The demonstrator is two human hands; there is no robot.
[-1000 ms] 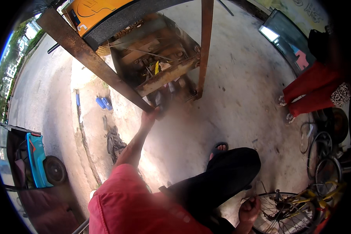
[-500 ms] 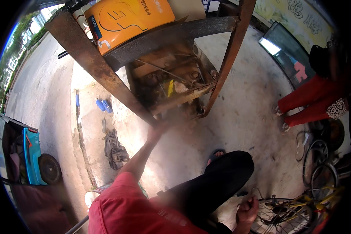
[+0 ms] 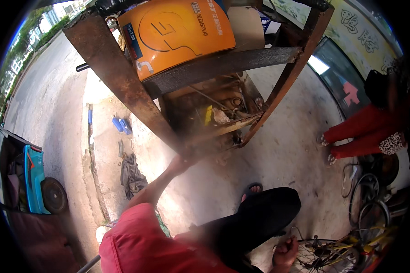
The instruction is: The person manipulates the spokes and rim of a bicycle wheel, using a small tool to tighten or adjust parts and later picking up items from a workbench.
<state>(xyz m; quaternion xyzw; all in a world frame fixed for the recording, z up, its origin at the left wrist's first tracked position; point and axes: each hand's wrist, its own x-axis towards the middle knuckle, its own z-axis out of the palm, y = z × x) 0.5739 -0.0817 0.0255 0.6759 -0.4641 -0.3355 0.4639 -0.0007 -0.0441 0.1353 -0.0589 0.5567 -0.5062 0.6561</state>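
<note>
Concrete ground [image 3: 282,154] underfoot, pale and stained; a grey road [image 3: 45,86] runs along the far left.

Rack [image 3: 116,79]: rusty steel, straight ahead of the wearer, filling the upper middle. One leg comes down toward the left arm; a dark crossbar [image 3: 223,67] joins it to the leg on the right.

Glass panel [image 3: 337,75] on the right, near a pale printed wall. A second person in red trousers [image 3: 357,129] stands just in front of it. Turquoise vehicle [image 3: 35,175] at the left edge, black tyre showing. Yellow bike [image 3: 373,239] at lower right, among other wheels.

Orange box [image 3: 182,29] lies on top of the rack, a plain carton [image 3: 247,29] beside it. Below the crossbar, a tray [image 3: 252,86] full of brown, greasy-looking parts (haze over its near end, so detail is lost).

Dark cloth [image 3: 132,175] crumpled on the ground, left of the left forearm.

Left hand [image 3: 180,164] at the foot of the rack's nearest leg; grip closed on it, as far as the blur shows. Right hand [image 3: 285,255] low down, just beside the bike's spoked wheel, fingers curled; cannot tell how tight that grip is or whether it has hold of anything.

Blue objects [image 3: 121,125] together near the cloth. Smallest: a yellow strip [image 3: 208,115] in the tray.
</note>
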